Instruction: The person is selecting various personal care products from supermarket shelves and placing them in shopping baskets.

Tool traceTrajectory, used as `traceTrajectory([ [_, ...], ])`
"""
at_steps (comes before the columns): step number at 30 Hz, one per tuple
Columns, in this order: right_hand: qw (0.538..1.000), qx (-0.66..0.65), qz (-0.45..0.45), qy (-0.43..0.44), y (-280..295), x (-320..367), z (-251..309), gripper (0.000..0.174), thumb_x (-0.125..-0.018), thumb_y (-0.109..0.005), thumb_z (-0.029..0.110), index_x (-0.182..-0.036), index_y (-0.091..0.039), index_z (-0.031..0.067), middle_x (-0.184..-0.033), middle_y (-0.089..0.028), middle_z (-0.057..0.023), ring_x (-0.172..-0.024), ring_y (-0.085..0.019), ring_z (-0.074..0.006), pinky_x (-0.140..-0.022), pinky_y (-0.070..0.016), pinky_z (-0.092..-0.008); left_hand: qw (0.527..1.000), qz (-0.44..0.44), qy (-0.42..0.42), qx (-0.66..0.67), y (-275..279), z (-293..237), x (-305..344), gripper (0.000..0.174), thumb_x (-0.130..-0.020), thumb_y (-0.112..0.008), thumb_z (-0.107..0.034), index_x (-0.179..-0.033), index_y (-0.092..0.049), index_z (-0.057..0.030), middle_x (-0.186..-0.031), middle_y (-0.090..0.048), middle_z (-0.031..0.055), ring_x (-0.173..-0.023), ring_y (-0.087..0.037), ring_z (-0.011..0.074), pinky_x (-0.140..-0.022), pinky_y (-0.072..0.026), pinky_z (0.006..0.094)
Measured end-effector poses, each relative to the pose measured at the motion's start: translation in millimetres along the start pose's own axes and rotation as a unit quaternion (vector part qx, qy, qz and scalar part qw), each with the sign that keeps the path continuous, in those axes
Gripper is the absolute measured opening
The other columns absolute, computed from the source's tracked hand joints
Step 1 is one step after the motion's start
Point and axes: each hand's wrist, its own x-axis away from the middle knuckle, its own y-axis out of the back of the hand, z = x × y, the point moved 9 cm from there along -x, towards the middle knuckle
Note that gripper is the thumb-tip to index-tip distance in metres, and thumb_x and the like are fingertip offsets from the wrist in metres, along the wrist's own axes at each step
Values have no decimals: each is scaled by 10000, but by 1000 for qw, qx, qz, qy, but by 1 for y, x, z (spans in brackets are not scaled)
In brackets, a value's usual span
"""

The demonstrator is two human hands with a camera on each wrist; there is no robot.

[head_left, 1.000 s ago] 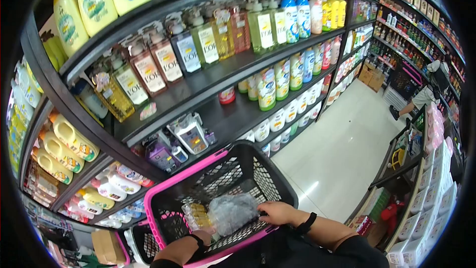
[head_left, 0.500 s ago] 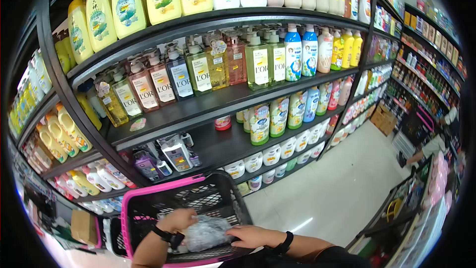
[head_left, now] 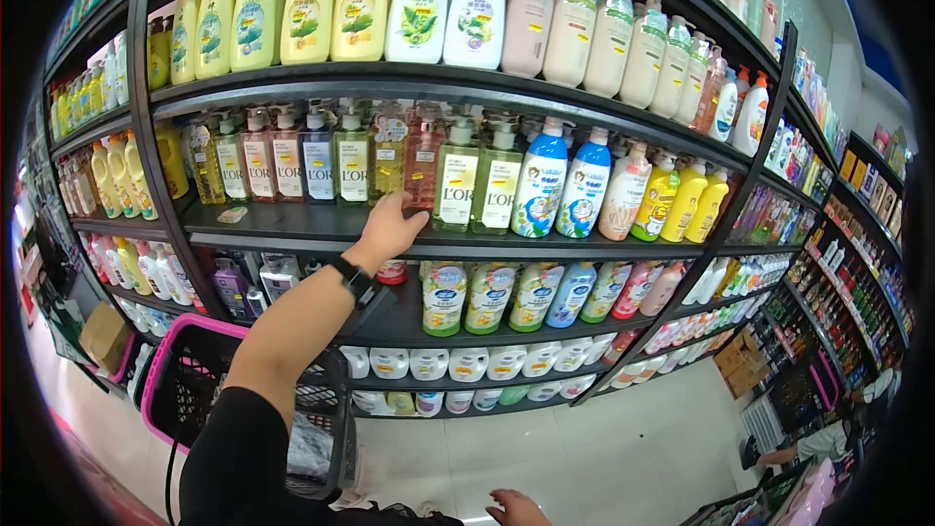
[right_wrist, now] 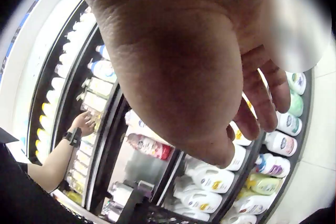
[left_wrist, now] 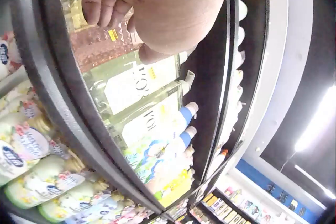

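Observation:
The left hand [head_left: 390, 229] is raised to the middle shelf, in front of a reddish-pink pump bottle [head_left: 423, 161] and a golden one [head_left: 388, 158]. In the left wrist view, that hand [left_wrist: 155, 11] covers part of the pink bottle [left_wrist: 97, 48], its fingers bent loosely; contact cannot be told. Green bottles [head_left: 454, 190] with white labels stand just right of it. Low at the bottom centre, the right hand [head_left: 518, 508] hangs away from the shelves. The right wrist view shows this hand [right_wrist: 178, 71] with relaxed fingers and nothing held.
A black basket with a pink rim [head_left: 154, 375] stands at lower left, a clear plastic bag [head_left: 310, 448] inside. Lower shelves hold floral bottles [head_left: 487, 300] and white bottles [head_left: 467, 363]. Tiled floor [head_left: 594, 443] lies below; a person [head_left: 828, 440] is at far right.
Both hands have left the basket. The left hand has risen to the middle shelf; the right hangs at the bottom. The view has tilted up, and the basket now appears further left.

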Motion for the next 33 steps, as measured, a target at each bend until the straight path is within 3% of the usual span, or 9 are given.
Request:
traceTrajectory([
  [2,994,-58,15,-92,-6,29,-33,425,-859,-708,234,-1211,-619,13,-1119,-660,-230,-1033,-634,-405,-878,-528,-462,993,51,77,71,-34,9,-23,696,-839,-744,-283,-1340,-447,98,-1220,-621,222,-1140,-611,301,-951,-483,370],
  [5,976,-108,-20,-186,11,60,-29,408,-871,-702,243,-1191,-618,5,-1057,-679,-217,-983,-653,-378,-833,-537,-449,966,75,110,221,-70,6,-39,895,-859,-746,-147,-1510,-174,77,-1320,-574,194,-1160,-592,263,-951,-483,352],
  [8,964,-142,-45,-219,6,73,-34,405,-867,-711,243,-1178,-619,1,-1039,-678,-222,-940,-665,-371,-789,-545,-444,950,43,173,257,-82,5,-35,945,-852,-748,-107,-1523,-109,76,-1322,-568,195,-1160,-590,256,-965,-477,342],
  [12,963,-160,-57,-207,6,76,-38,395,-868,-711,222,-1178,-616,-4,-1035,-678,-223,-903,-670,-373,-760,-550,-436,906,118,228,337,-83,-8,-33,850,-845,-747,-70,-1495,-214,58,-1326,-570,196,-1201,-565,256,-1000,-461,357],
  [18,974,-147,-38,-169,19,37,-46,400,-875,-712,214,-1190,-611,-12,-1006,-679,-226,-904,-672,-364,-768,-551,-420,902,125,166,378,-57,-24,-15,630,-889,-704,-67,-1408,-369,55,-1281,-588,174,-1141,-589,243,-1002,-458,349],
  [23,946,-302,-10,-116,30,-37,-24,351,-930,-680,217,-1213,-607,23,-1079,-695,-162,-976,-675,-276,-833,-542,-378,829,171,201,494,1,-51,62,493,-905,-678,-17,-1322,-429,63,-1254,-596,152,-1122,-609,226,-966,-512,353],
  [27,909,-414,18,-53,59,-119,54,387,-940,-655,71,-1290,-513,-14,-1098,-645,-60,-1013,-610,-117,-840,-515,-262,821,230,164,496,63,-74,147,536,-886,-730,-55,-1326,-430,13,-1219,-612,100,-1136,-597,177,-966,-509,341],
  [29,875,-472,-17,103,84,-160,112,535,-927,-617,16,-1409,-386,-1,-1220,-581,-107,-1113,-583,-178,-969,-482,-336,807,242,189,505,81,-71,193,552,-881,-728,-40,-1340,-427,14,-1239,-612,98,-1121,-604,166,-978,-501,346],
  [33,860,-451,18,237,115,-205,247,834,-831,-722,76,-1516,-251,12,-1361,-492,-166,-1270,-501,-262,-1052,-416,-407,819,256,196,474,105,-65,266,586,-871,-741,-55,-1355,-421,25,-1244,-608,108,-1126,-603,177,-988,-496,364],
])
